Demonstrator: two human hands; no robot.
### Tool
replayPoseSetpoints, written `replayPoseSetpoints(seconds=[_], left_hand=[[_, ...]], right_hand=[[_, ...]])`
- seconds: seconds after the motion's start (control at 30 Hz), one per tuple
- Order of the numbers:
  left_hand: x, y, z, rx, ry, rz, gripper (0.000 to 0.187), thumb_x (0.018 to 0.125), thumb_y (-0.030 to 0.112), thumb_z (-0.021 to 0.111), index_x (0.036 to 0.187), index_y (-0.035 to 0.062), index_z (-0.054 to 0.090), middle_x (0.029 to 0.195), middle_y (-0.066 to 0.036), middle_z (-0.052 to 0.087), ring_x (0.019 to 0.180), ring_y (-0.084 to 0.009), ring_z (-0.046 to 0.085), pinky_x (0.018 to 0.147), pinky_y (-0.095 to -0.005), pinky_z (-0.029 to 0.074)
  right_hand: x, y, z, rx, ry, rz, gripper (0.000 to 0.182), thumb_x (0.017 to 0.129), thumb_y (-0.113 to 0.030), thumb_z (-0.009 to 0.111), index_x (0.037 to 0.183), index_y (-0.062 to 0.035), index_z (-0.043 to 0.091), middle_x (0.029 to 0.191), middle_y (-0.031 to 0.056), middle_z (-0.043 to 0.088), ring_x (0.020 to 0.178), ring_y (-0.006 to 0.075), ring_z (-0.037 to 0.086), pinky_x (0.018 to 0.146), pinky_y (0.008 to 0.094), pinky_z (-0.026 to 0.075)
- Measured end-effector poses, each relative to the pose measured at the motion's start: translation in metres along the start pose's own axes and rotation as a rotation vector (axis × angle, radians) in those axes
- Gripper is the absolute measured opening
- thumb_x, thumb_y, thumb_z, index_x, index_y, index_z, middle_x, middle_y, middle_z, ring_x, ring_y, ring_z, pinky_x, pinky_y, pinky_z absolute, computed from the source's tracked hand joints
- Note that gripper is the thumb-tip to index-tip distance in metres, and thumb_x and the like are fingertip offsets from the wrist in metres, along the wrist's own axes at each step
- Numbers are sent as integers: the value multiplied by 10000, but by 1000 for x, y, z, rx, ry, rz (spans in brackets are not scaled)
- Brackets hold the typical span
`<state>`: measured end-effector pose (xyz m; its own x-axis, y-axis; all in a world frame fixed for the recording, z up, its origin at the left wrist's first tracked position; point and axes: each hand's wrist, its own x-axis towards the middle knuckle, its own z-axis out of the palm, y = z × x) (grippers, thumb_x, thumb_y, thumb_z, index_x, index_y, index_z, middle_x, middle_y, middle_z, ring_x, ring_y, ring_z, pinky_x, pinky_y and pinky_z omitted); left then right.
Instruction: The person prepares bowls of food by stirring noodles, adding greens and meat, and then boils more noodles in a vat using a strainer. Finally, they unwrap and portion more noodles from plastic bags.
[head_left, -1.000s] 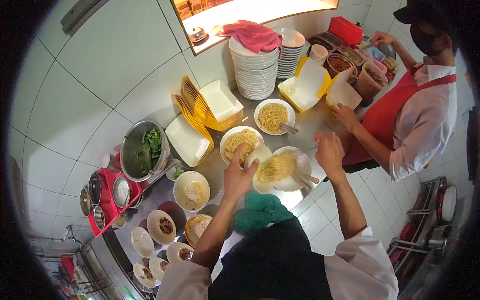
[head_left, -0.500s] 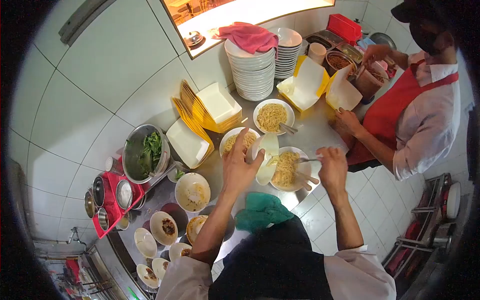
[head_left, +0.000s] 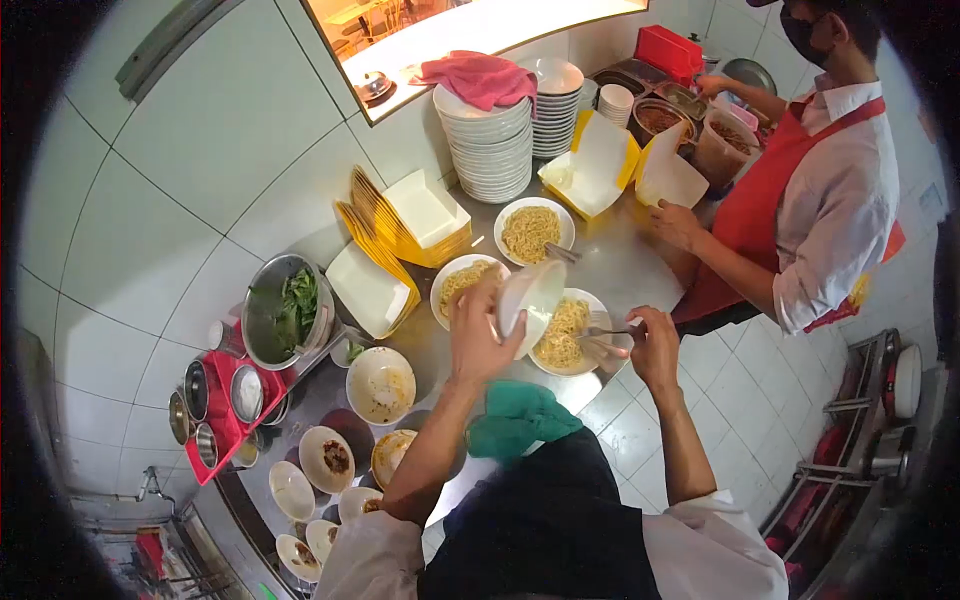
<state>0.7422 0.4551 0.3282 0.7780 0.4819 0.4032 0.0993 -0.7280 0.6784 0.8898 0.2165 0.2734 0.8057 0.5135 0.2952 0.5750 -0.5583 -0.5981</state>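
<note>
My left hand (head_left: 480, 335) grips a white bowl (head_left: 541, 292), tilted on its side above the noodle plates. In my right hand (head_left: 655, 345) is a fork (head_left: 610, 330), its head over the yellow noodles (head_left: 560, 345) on a white plate (head_left: 597, 300). Other cutlery (head_left: 604, 347) rests on that plate's right side. Partly behind my left hand sits a second plate of noodles (head_left: 460, 286). Farther back is a third noodle portion (head_left: 532, 234) with cutlery (head_left: 562, 252) on its edge.
Stacked white plates (head_left: 487, 150) carry a red cloth (head_left: 480, 78). Yellow paper trays (head_left: 400, 225) stand left of them. Used bowls (head_left: 325, 460) and a metal bowl of greens (head_left: 265, 315) are at left. A green cloth (head_left: 520, 418) lies near me. A co-worker in a red apron (head_left: 750, 235) stands right.
The bowl in my left hand has turned from steeply tipped toward more upright and shifted slightly right. My right hand still holds the fork over the plate. The co-worker's upper hand has moved back and left.
</note>
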Motion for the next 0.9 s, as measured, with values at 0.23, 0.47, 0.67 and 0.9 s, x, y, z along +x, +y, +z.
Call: replayPoseSetpoints(seconds=[0.23,0.47,0.67,0.9], left_hand=[[-71,-45,-81,-354,355,-233,694,837,277,672,1404,23,363,1087,-143,578,965,-211,563,848,-357,455],[-255,-21,-272,-95,707,-714,609,907,297,635,1408,87,360,982,-77,613,894,-139,574,786,-291,448],[-443,-64,-406,-23,1060,-1199,397,938,321,606,1253,86,547,898,-82,678,846,-125,618,753,-273,474],[-542,-225,-482,-330,838,-1069,413,964,384,564,1176,36,633,1031,-21,656,938,-92,574,847,-249,449]], right_hand=[[33,-8,40,-85,-65,-319,252,724,76,590,929,-68,622,888,130,643,887,329,585,808,406,451],[97,30,41,-367,67,-525,232,859,-98,549,1044,2,646,979,193,655,938,331,620,864,403,489],[66,-137,60,398,-99,-422,226,858,-22,548,1076,-26,608,1054,110,608,986,235,576,911,369,465],[-175,-441,273,807,-1356,248,141,867,-124,666,1002,-88,649,887,-21,604,791,96,548,678,246,434]])
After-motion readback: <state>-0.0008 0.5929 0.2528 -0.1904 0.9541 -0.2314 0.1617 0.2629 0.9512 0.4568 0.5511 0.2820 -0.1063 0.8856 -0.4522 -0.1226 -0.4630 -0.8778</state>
